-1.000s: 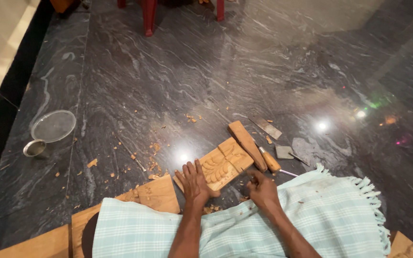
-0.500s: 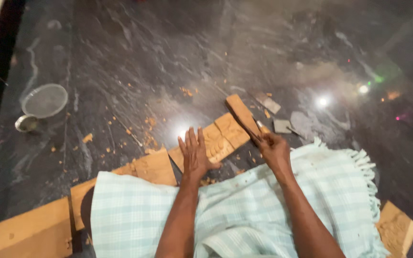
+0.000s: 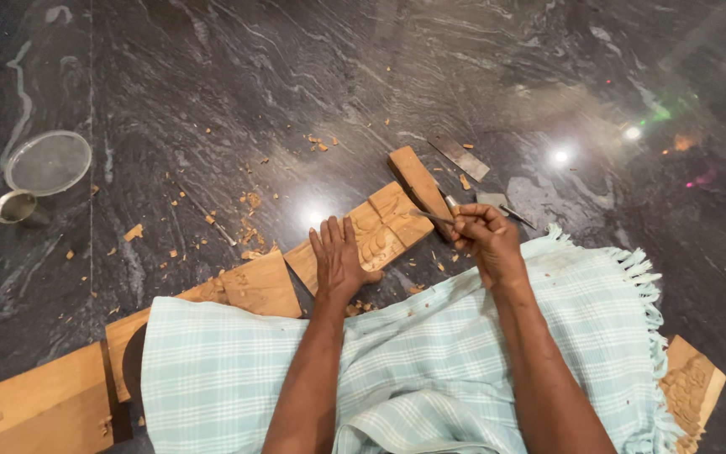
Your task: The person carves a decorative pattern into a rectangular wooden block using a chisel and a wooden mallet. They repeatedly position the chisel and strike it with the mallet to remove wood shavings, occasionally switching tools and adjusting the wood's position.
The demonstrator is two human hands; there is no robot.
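My left hand lies flat, fingers apart, on a carved wooden plank resting on the dark stone floor. My right hand is closed around a thin metal chisel, whose tip points left onto the plank's carved end. A plain wooden block lies right behind the plank, beside the right hand. A light blue checked cloth covers my lap under both forearms.
Wood chips are scattered on the floor. A flat metal blade and another small tool lie past the block. A round sieve-like lid and small metal cup sit far left. Wooden boards lie lower left; a carved piece lower right.
The right hand has moved from the lap edge up to the plank's right end and now grips the chisel. The left hand stays pressed on the plank. The camera has moved closer.
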